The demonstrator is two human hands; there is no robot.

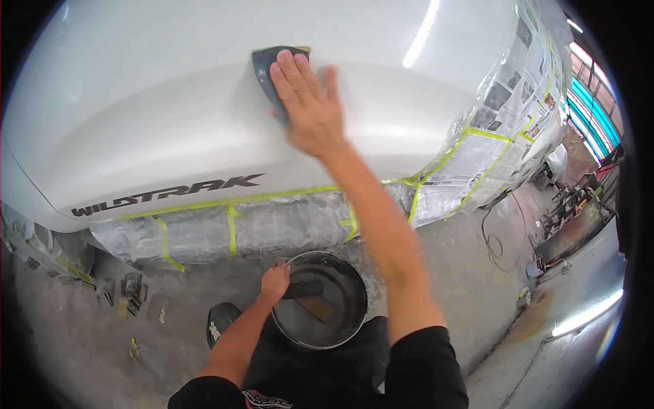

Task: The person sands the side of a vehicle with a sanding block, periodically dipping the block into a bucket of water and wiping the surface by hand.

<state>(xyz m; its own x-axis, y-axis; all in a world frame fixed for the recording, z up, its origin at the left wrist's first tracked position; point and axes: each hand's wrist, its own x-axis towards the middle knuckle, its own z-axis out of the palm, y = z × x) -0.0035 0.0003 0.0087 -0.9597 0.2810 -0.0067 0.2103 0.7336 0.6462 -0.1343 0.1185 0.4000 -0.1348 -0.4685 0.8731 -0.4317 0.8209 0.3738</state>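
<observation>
My right hand (310, 112) lies against the white car door panel (170, 102), pressing a dark sheet of sandpaper (266, 68) to it. Three fingers rest over the sheet, the little finger stands off to the right, and the thumb is mostly hidden at its left edge. Below, my left hand (276, 281) is closed on the rim of a black bucket (361, 286). Inside the bucket are murky liquid, a dark block (303, 290) and a brown flat piece (317, 309).
"WILDTRAK" lettering (163, 194) runs low on the panel. Newspaper and plastic masking (446, 170) with yellow-green tape covers the right side and lower edge. Small dark blocks (133, 293) lie on the concrete floor at left. A thin hose (494, 245) and a cluttered rack (575, 215) are at right.
</observation>
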